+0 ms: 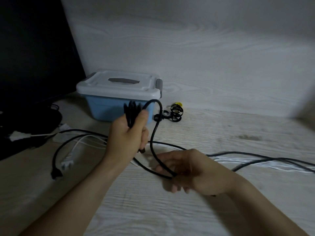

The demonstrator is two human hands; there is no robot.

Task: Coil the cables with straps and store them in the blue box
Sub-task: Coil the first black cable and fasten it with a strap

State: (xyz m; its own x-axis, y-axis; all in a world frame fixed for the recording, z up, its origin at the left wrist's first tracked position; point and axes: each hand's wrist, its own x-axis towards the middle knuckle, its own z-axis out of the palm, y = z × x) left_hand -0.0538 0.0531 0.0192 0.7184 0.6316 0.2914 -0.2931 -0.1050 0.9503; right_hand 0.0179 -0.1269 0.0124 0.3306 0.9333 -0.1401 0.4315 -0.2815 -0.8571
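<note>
The left hand [128,132] was raised above the table [221,133], its fingers curled tightly round a bunch of folded loops of the black cable [154,138]; the tops of the loops stood up out of the fist, in front of the blue box [105,108]. From the fist one strand arched up and over to the right, then dropped in a long curve to the right hand [189,171]. The right hand lay low, near the table, with its fingers curled round that strand where the curve bottomed out — the grip itself was blurred, so how firmly it pinched could not be told. Beyond the right hand the black cable trailed away across the table toward the right edge of the view, alongside a white cable [255,163].

The blue box stood behind the left hand, against the wall, with its white lid [119,84] on and a grey latch at its right end. Just right of the box lay a small heap of black straps [172,114] rolled into rings, with a yellow item partly hidden behind them.

To the left of the left hand lay a white plug [67,165] and a black plug [56,174], each on its own lead. A dark screen [34,48] filled the far left.
</note>
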